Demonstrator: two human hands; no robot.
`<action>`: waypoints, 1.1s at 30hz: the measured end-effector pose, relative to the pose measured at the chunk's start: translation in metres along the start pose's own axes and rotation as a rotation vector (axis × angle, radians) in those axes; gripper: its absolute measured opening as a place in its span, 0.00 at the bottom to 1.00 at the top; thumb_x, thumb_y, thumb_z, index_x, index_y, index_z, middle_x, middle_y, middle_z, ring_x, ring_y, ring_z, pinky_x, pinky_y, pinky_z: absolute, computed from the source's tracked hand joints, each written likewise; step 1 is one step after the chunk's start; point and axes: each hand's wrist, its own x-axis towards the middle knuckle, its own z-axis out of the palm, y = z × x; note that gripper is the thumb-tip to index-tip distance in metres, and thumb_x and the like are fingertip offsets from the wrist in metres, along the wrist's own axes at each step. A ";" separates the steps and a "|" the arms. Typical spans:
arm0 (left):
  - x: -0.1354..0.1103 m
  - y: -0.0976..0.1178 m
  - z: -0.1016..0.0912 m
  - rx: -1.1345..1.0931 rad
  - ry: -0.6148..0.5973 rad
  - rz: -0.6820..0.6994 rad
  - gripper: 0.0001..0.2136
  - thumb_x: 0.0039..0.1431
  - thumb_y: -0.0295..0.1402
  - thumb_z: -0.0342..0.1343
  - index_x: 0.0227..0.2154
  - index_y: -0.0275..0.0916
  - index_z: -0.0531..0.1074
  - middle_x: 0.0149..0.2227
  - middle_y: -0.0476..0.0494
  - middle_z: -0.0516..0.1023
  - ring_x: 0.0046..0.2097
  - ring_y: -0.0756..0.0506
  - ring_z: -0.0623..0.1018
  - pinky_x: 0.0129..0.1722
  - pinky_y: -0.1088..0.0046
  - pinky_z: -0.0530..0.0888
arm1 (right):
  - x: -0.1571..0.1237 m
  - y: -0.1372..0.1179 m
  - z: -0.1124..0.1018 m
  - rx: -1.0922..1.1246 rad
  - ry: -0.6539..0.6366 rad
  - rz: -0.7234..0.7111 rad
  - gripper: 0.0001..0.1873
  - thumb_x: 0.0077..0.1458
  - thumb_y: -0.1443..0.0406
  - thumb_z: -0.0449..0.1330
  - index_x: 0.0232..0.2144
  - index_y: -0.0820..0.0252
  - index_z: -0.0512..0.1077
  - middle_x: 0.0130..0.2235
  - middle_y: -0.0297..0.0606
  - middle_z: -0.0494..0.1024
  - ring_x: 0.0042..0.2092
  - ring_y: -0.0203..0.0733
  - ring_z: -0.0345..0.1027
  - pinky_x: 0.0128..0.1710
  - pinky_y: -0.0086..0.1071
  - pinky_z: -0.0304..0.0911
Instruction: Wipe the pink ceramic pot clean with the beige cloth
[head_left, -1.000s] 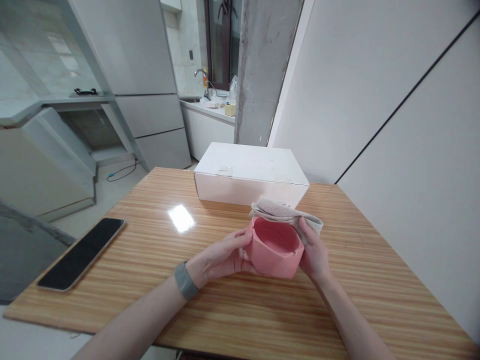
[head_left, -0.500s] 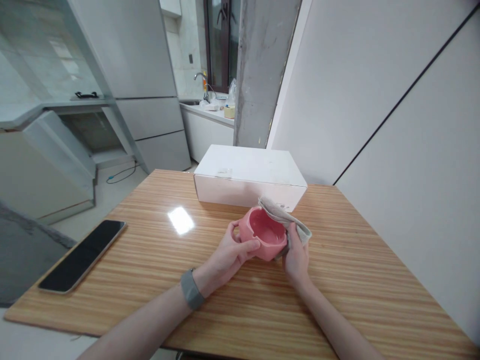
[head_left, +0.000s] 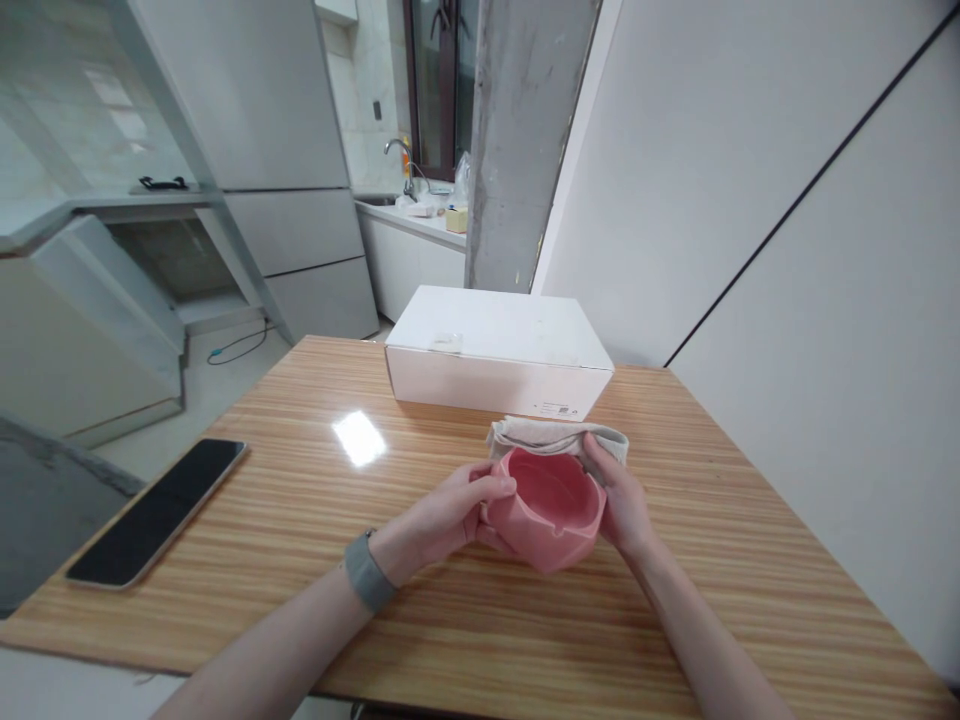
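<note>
The pink bowl [head_left: 547, 542] is near the middle of the desk [head_left: 360, 635], between the two hands, its mouth turned up and toward the camera. At its 9 o'clock, the left hand [head_left: 450, 512] has its grip clasped on the wall, thumb at the rim; a grey band [head_left: 369, 572] circles that wrist. At 3 o'clock, the right hand [head_left: 622, 500] has its grip on the folded cloth [head_left: 541, 434], thumb on top, and the cloth lies along the bowl's 12 o'clock edge. Beyond the cloth, toward 11 o'clock, stands the white box [head_left: 499, 385]. Well off at 9 o'clock lies the phone [head_left: 161, 512], dark screen up.
</note>
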 end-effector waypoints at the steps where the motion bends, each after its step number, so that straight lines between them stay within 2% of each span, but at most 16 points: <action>1: 0.000 0.000 0.000 -0.003 0.019 0.016 0.18 0.48 0.39 0.66 0.41 0.35 0.75 0.32 0.45 0.76 0.28 0.49 0.75 0.26 0.72 0.77 | 0.000 0.000 0.000 -0.013 -0.004 -0.017 0.22 0.35 0.47 0.72 0.29 0.55 0.78 0.30 0.36 0.83 0.41 0.56 0.77 0.44 0.46 0.71; 4: 0.003 -0.002 0.001 0.016 0.087 0.066 0.17 0.48 0.40 0.66 0.38 0.34 0.76 0.28 0.46 0.74 0.25 0.52 0.72 0.22 0.76 0.74 | -0.001 0.003 0.000 -0.061 -0.015 -0.097 0.20 0.39 0.48 0.71 0.30 0.55 0.78 0.32 0.36 0.84 0.43 0.56 0.77 0.47 0.46 0.70; 10: 0.003 0.003 0.004 0.109 0.197 0.153 0.25 0.42 0.39 0.68 0.44 0.34 0.74 0.31 0.43 0.77 0.26 0.50 0.74 0.19 0.79 0.71 | -0.001 0.007 0.001 -0.079 -0.053 -0.197 0.18 0.47 0.49 0.67 0.35 0.54 0.79 0.36 0.36 0.84 0.47 0.54 0.76 0.51 0.45 0.68; 12: 0.003 0.005 0.005 0.114 0.212 0.182 0.25 0.42 0.38 0.68 0.44 0.34 0.73 0.32 0.43 0.78 0.27 0.49 0.75 0.21 0.78 0.71 | -0.001 0.010 0.003 -0.068 0.009 -0.229 0.18 0.48 0.49 0.66 0.35 0.54 0.79 0.38 0.36 0.84 0.46 0.52 0.76 0.51 0.44 0.68; 16: 0.004 0.001 0.009 0.047 0.294 0.254 0.26 0.43 0.38 0.69 0.46 0.36 0.71 0.37 0.42 0.79 0.32 0.48 0.78 0.26 0.77 0.74 | -0.006 0.023 0.015 -0.016 0.220 -0.350 0.19 0.49 0.50 0.65 0.39 0.54 0.77 0.41 0.36 0.83 0.48 0.50 0.74 0.52 0.43 0.68; 20: 0.004 -0.009 0.016 -0.013 0.358 0.277 0.31 0.40 0.34 0.72 0.48 0.39 0.65 0.43 0.40 0.79 0.39 0.44 0.80 0.34 0.71 0.77 | -0.016 0.036 0.025 -0.025 0.306 -0.446 0.19 0.56 0.51 0.59 0.43 0.56 0.75 0.43 0.38 0.82 0.51 0.47 0.73 0.51 0.41 0.67; 23: 0.002 -0.012 0.018 -0.008 0.336 0.260 0.34 0.39 0.31 0.73 0.49 0.40 0.63 0.43 0.41 0.78 0.40 0.45 0.79 0.36 0.72 0.75 | -0.017 0.036 0.022 -0.010 0.331 -0.448 0.18 0.55 0.51 0.60 0.41 0.56 0.75 0.43 0.36 0.82 0.49 0.47 0.73 0.50 0.39 0.67; 26: -0.001 -0.006 0.017 -0.014 0.258 0.243 0.34 0.39 0.28 0.72 0.51 0.40 0.64 0.47 0.40 0.77 0.43 0.45 0.78 0.38 0.74 0.75 | -0.009 0.029 0.013 -0.015 0.283 -0.407 0.17 0.50 0.52 0.66 0.37 0.55 0.77 0.40 0.34 0.83 0.46 0.47 0.74 0.50 0.38 0.67; 29: -0.002 0.002 0.011 -0.016 0.159 0.181 0.28 0.48 0.34 0.68 0.52 0.39 0.66 0.47 0.39 0.76 0.42 0.45 0.78 0.37 0.71 0.76 | 0.001 0.021 0.005 -0.036 0.203 -0.313 0.16 0.47 0.51 0.67 0.33 0.56 0.77 0.35 0.33 0.83 0.42 0.47 0.76 0.48 0.39 0.67; 31: -0.002 0.005 0.007 0.000 0.153 0.105 0.22 0.55 0.41 0.62 0.51 0.38 0.68 0.43 0.39 0.76 0.37 0.46 0.77 0.33 0.68 0.78 | 0.005 0.016 0.003 -0.016 0.147 -0.247 0.18 0.47 0.50 0.67 0.33 0.56 0.78 0.35 0.34 0.83 0.42 0.49 0.76 0.48 0.41 0.68; 33: -0.001 0.006 0.004 0.011 0.143 0.041 0.20 0.57 0.44 0.59 0.49 0.38 0.70 0.41 0.40 0.76 0.34 0.47 0.77 0.30 0.68 0.78 | 0.005 0.012 0.003 0.005 0.084 -0.169 0.19 0.45 0.49 0.67 0.33 0.56 0.78 0.34 0.35 0.84 0.43 0.52 0.77 0.48 0.44 0.69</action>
